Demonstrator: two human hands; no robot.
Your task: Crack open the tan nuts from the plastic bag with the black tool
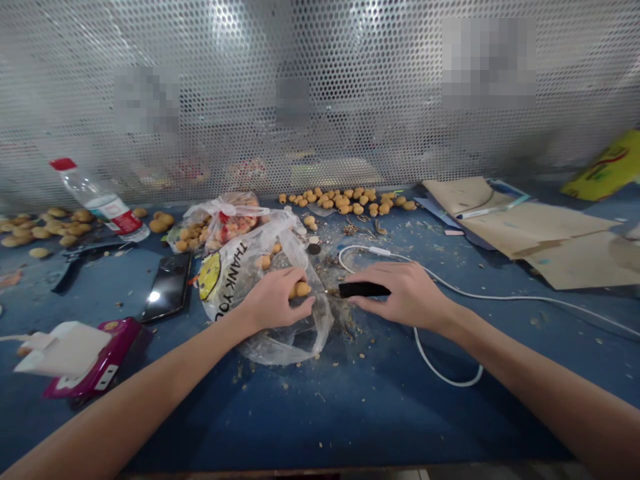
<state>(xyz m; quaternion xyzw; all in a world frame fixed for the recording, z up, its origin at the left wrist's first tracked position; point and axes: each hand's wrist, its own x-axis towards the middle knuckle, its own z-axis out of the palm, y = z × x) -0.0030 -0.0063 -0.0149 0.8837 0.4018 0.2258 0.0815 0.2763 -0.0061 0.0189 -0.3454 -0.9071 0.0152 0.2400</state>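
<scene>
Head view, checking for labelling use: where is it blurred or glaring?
Head view: left hand on a round tan nut and right hand on a black tool handle are sharp; head view: white block at left smeared; head view: glare on perforated metal screen and black smartphone.

I look across a crumb-strewn blue tabletop (350, 413), its worn brown edge nearest me, to a far wall of perforated silver metal screen (350, 100) that gleams with patches of bright overhead glare.
</scene>
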